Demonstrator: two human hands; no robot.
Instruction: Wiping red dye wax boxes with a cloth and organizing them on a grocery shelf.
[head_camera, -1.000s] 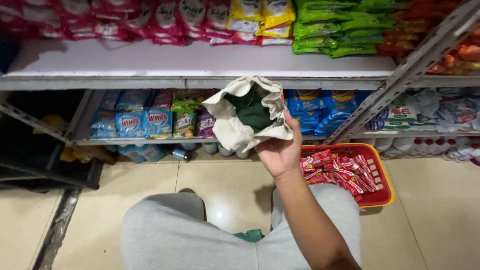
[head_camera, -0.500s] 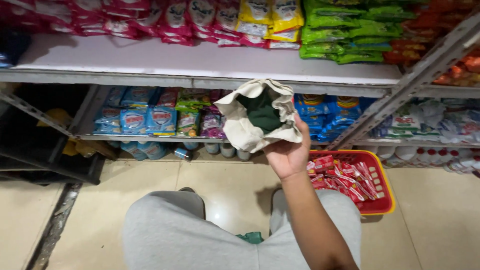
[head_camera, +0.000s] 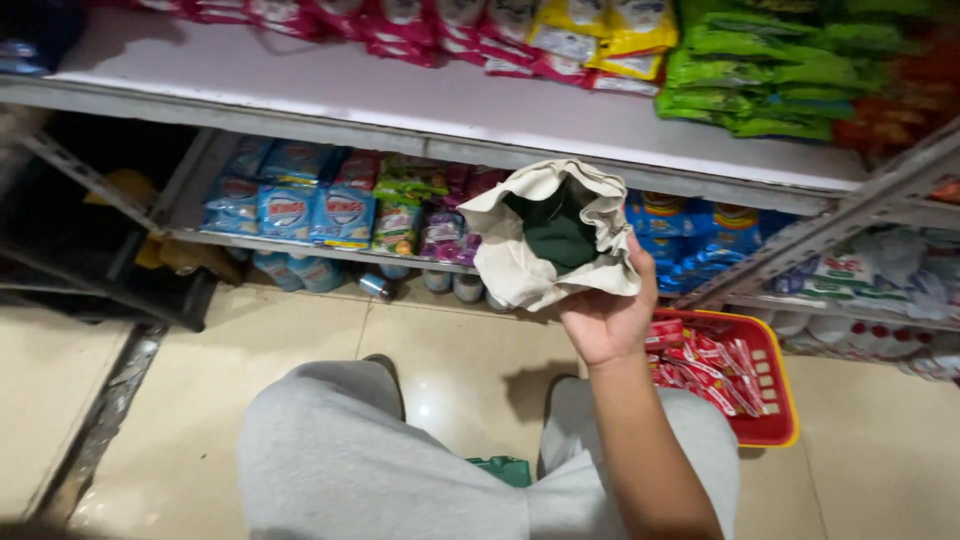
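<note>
**Cloth bag held up before shop shelves**

Shop shelving (head_camera: 520, 120) of grey metal fills the upper part of the view, standing on a pale tiled floor (head_camera: 470, 360). On the shelving's top board, red and pink sachets (head_camera: 400, 25), yellow packets (head_camera: 600, 35) and green packets (head_camera: 760, 70) lie in rows toward the back. On the board below, blue detergent packs (head_camera: 300, 205) sit at the left end, mixed green and purple packets (head_camera: 420, 215) beside them, and more blue packets (head_camera: 700, 235) further right. Small cans (head_camera: 375, 286) stand on the floor just under that lower board.

Grey trousers (head_camera: 400, 470) cover the person's bent knees at the bottom of the view, in front of the shelving. A red plastic basket (head_camera: 775, 410), filled with red wrapped sachets (head_camera: 710, 365), sits on the floor at the foot of the shelving's right upright.

A cream cloth bag (head_camera: 540, 265) is held up in front of the lower board, its mouth open toward the camera and something dark green (head_camera: 555, 230) inside. The right hand (head_camera: 605, 315) grips the bag from below at its right edge, thumb pressed over the cloth and fingers closed behind it. The left hand is out of sight.
</note>
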